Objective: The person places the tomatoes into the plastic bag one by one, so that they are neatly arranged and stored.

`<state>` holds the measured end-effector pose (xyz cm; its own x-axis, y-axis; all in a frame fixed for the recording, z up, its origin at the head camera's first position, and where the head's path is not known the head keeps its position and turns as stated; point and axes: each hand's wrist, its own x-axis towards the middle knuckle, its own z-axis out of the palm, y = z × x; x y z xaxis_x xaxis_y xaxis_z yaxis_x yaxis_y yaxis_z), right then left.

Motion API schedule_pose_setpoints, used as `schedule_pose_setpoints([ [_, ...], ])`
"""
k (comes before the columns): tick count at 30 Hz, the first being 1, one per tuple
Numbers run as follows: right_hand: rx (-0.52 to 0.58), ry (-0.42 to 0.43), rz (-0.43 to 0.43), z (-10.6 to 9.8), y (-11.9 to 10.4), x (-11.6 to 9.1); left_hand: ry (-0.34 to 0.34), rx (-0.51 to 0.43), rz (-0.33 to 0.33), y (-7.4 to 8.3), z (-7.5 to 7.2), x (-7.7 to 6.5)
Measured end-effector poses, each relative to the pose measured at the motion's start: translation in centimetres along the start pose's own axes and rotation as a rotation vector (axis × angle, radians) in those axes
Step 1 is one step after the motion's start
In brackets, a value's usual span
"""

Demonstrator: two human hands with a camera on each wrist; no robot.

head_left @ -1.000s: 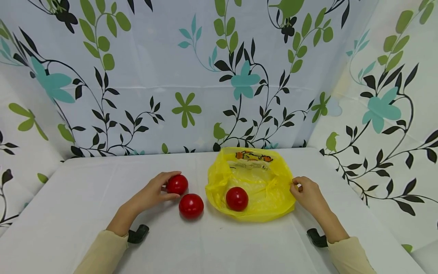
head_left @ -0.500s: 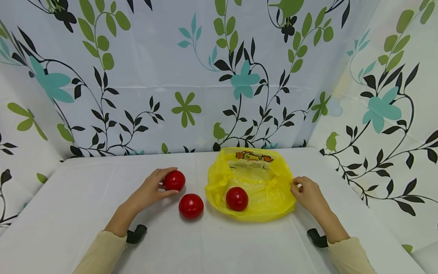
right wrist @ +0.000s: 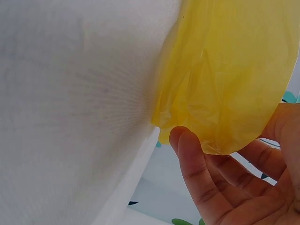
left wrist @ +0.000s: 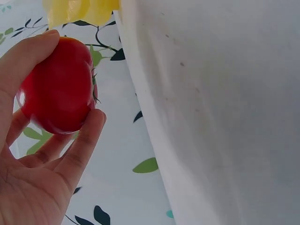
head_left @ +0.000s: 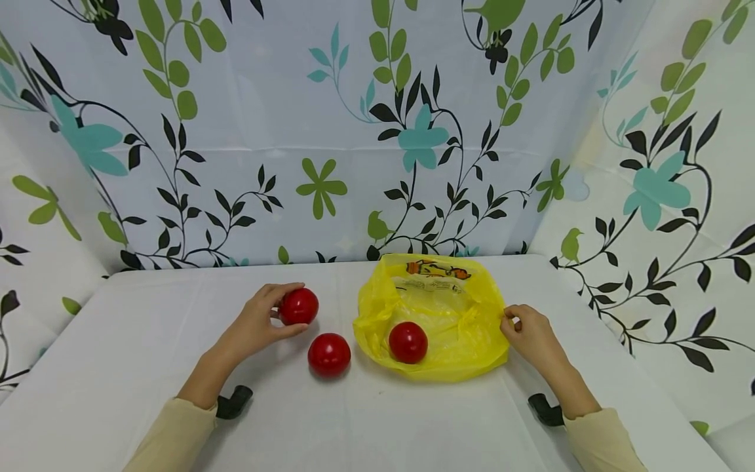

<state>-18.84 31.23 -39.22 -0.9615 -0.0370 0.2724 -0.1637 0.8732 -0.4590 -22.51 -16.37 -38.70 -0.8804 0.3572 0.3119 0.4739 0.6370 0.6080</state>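
In the head view my left hand [head_left: 258,324] grips a red tomato [head_left: 299,306] between thumb and fingers, left of the bag. The left wrist view shows this tomato [left wrist: 61,86] with its green stem end facing right. A second tomato [head_left: 329,355] sits on the table just in front of that hand. A third tomato [head_left: 408,342] lies in the mouth of the yellow plastic bag [head_left: 466,354]. My right hand [head_left: 533,335] pinches the bag's right edge; in the right wrist view the thin yellow film [right wrist: 220,89] runs between the thumb and fingers.
A white cloth covers the table [head_left: 377,426]. Behind it and at both sides hangs a patterned curtain [head_left: 253,131] with leaves and flowers. Dark wrist-camera mounts [head_left: 234,402] stick out from both sleeves.
My left hand has moved slightly back and to the left with the tomato, away from the second one. The right hand, the bag and the other tomatoes stay in place.
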Motion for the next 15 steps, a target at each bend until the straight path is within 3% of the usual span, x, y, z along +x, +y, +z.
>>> schedule_pose_setpoints([
  [15, -0.001, -0.005, 0.004, 0.0, -0.1, 0.0, 0.016, 0.009, 0.040, 2.3, -0.5, -0.1],
])
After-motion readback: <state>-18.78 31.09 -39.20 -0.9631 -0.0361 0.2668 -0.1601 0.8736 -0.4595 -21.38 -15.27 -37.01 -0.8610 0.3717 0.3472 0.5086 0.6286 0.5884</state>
